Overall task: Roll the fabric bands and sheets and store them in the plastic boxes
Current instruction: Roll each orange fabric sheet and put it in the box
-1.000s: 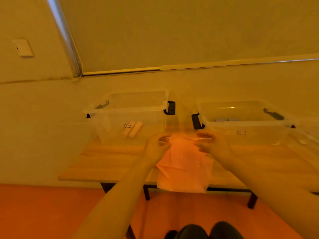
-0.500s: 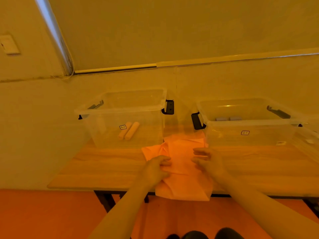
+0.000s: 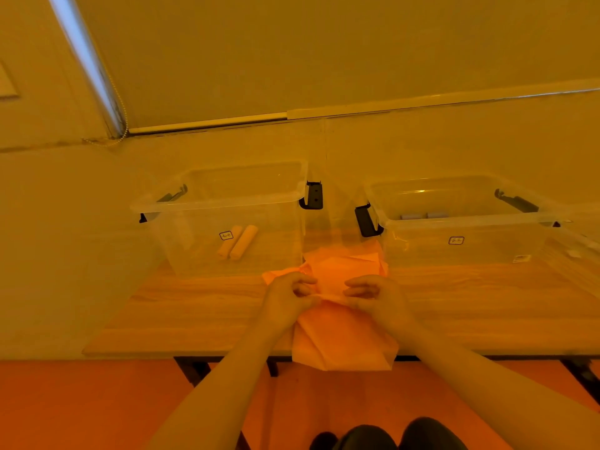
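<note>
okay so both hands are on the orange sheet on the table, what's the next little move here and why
Probably start turning the pinched fold over on itself to begin the roll. Both the left hand and the right hand pinch a ridge across the orange sheet, which is still unrolled and hangs over the table edge. Two finished rolls already lie in the left box.

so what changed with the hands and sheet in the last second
Both hands, left hand and right hand, came down from in front of the boxes to the table, now pinching a fold in the sheet. The boxes and the two rolls stayed put.
</note>
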